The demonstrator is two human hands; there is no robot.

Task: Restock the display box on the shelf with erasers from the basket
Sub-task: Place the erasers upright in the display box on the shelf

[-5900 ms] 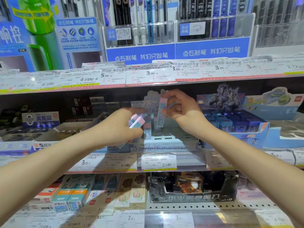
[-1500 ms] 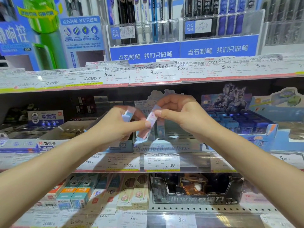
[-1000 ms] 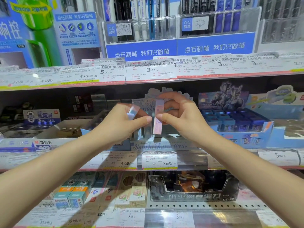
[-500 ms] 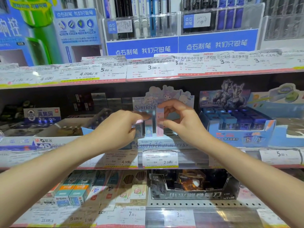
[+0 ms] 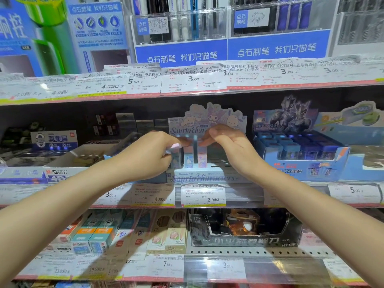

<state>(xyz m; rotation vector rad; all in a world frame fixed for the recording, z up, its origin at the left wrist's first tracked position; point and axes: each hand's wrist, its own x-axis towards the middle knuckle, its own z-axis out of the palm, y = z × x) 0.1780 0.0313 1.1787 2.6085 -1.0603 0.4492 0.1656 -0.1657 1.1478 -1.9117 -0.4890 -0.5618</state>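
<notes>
The Sanrio display box (image 5: 205, 175) stands in the middle of the centre shelf, its picture card upright behind it. A blue eraser (image 5: 189, 161) and a pink eraser (image 5: 202, 160) stand upright side by side in its front slots. My right hand (image 5: 227, 147) reaches in from the right, and its fingertips rest on the top of the pink eraser. My left hand (image 5: 149, 155) is just left of the box and grips spare erasers (image 5: 175, 146), with a pink end poking out. The basket is out of view.
A blue box of sharpeners (image 5: 299, 154) sits right of the display box, and an open white carton (image 5: 83, 161) sits to the left. Price tags (image 5: 202, 194) line the shelf edge. Pen racks fill the shelf above. More eraser boxes lie on the shelf below.
My right hand took a pink eraser from my left hand, turned it upright and lowered it into a front slot of the box. Both hands moved down toward the box.
</notes>
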